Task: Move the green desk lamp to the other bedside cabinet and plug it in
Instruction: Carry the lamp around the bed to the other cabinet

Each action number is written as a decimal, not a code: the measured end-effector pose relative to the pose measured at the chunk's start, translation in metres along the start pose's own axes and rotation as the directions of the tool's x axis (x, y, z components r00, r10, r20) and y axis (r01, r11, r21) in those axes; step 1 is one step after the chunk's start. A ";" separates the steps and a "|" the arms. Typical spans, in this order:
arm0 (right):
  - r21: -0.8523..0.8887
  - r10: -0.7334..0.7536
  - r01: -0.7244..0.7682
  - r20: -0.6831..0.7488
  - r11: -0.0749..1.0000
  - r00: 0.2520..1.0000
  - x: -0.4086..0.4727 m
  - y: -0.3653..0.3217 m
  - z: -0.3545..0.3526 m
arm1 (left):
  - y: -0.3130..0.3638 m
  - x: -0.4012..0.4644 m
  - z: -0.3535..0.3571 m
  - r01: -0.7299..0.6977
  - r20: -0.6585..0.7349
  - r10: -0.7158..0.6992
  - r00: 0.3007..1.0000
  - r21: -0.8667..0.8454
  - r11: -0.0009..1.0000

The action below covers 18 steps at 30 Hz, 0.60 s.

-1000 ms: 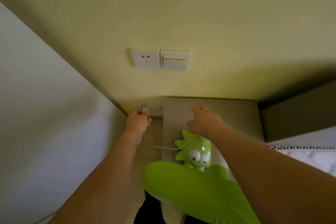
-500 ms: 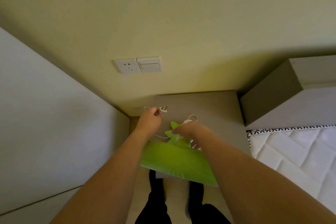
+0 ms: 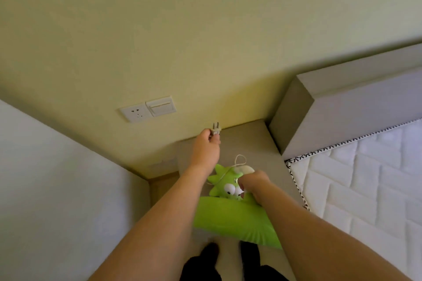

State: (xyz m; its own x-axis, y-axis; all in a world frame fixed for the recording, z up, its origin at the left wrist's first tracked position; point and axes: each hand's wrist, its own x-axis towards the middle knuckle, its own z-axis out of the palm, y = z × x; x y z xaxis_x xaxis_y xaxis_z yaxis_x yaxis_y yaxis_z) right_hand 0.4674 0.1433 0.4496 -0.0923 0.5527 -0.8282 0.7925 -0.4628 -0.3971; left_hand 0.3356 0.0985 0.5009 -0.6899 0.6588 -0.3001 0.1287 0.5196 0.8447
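Observation:
The green desk lamp [image 3: 225, 189], a spiky cartoon figure with big eyes under a wide green shade [image 3: 230, 221], stands on the grey bedside cabinet [image 3: 249, 141]. My left hand [image 3: 206, 143] holds the lamp's white plug [image 3: 215, 130] up with its two prongs pointing at the wall, to the right of and below the white wall socket [image 3: 134, 113]. My right hand [image 3: 252, 183] rests closed on the lamp's head, beside a white part. The thin white cord [image 3: 238, 162] loops over the cabinet top behind the lamp.
A white light switch [image 3: 161, 106] sits right of the socket on the yellow wall. A grey headboard [image 3: 342, 107] and a white quilted mattress [image 3: 365, 185] lie to the right. A pale wall or panel [image 3: 57, 178] closes the left. My dark shoes [image 3: 210, 255] show below.
My left hand has lifted the plug higher and to the right, above the cabinet's back edge. My right hand came back from the cabinet top onto the lamp's head. The view has swung right.

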 end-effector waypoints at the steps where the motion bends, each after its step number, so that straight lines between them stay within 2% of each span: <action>1: 0.042 0.013 -0.011 -0.042 0.999 0.999 -0.003 0.008 -0.004 | -0.001 -0.004 0.010 0.014 0.051 -0.012 0.999 -0.030 0.999; 5: 0.195 0.071 -0.032 -0.197 0.980 0.978 -0.025 0.045 -0.020 | 0.002 -0.014 0.045 0.228 0.279 -0.156 0.948 -0.246 0.942; 7: 0.313 0.133 -0.052 -0.244 0.948 0.961 -0.038 0.074 -0.031 | 0.006 -0.022 0.068 0.276 0.376 -0.170 0.911 -0.248 0.929; 12: 0.536 0.268 -0.052 -0.333 0.843 0.904 -0.069 0.158 -0.057 | 0.011 -0.077 0.125 0.154 0.528 -0.112 0.842 -0.037 0.987; 14: 0.633 0.343 -0.057 -0.340 0.772 0.876 -0.089 0.204 -0.067 | 0.011 -0.121 0.157 0.090 0.628 -0.102 0.771 0.052 0.995; 18: 0.759 0.458 -0.053 -0.334 0.649 0.824 -0.122 0.295 -0.070 | 0.007 -0.211 0.214 0.070 0.759 -0.150 0.634 0.137 0.988</action>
State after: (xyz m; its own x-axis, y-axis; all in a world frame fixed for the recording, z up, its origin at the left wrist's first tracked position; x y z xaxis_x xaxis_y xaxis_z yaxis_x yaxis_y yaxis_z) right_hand 0.7540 -0.0124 0.4612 0.4885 0.4749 -0.7320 0.0612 -0.8555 -0.5142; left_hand 0.6345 0.0792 0.4759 0.0837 0.7524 -0.6534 0.1760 0.6342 0.7528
